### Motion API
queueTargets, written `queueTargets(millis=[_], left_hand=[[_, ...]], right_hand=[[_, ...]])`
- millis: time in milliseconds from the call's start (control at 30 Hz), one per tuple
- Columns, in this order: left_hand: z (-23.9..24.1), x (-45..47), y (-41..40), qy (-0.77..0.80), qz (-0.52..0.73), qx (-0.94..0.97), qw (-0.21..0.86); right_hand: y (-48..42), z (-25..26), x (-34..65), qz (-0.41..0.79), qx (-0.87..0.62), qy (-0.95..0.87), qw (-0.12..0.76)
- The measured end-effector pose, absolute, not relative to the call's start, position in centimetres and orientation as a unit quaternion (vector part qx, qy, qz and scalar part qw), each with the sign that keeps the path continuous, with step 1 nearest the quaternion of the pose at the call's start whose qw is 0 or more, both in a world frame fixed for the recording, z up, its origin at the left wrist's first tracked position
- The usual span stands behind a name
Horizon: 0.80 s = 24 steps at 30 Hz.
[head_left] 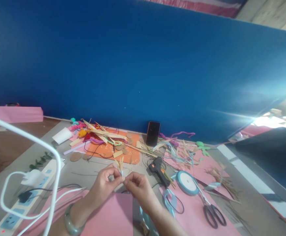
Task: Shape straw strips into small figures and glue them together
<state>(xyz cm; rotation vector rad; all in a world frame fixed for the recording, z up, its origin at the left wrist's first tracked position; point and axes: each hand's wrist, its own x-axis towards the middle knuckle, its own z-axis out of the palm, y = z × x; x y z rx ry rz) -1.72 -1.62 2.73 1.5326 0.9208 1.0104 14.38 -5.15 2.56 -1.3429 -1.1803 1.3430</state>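
Observation:
My left hand (106,182) and my right hand (138,186) meet over the grey table, fingers pinched together on a small straw-coloured piece (120,165) that sticks up between them. Both hands are closed on it. A green bangle (71,224) sits on my left wrist. Pink paper (113,213) lies just under my forearms.
A black glue gun (159,170), a light blue ribbon spool (186,182) and scissors (213,211) lie to the right. An orange sheet (108,149) with straw strips, a black phone (153,132) against the blue wall, and a power strip (25,200) with white cables at the left.

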Motion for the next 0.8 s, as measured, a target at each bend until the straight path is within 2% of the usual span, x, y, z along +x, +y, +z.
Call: queueTargets(millis=[300, 400, 633, 800], left_hand=[[2.0, -1.4, -1.6, 0.413, 0.439, 0.606, 0.519], [1.5, -1.3, -1.6, 0.414, 0.445, 0.578, 0.544], [2.5, -1.3, -1.7, 0.352, 0.398, 0.512, 0.675], [2.9, -1.6, -1.5, 0.328, 0.389, 0.549, 0.663]], right_hand=[[-5.2, 2.3, 14.1, 0.499, -0.537, -0.521, 0.436], [-5.3, 2.3, 14.2, 0.527, -0.516, -0.511, 0.440], [-5.2, 2.8, 14.5, 0.609, -0.465, -0.449, 0.460], [-5.2, 2.6, 14.7, 0.638, -0.457, -0.411, 0.464]])
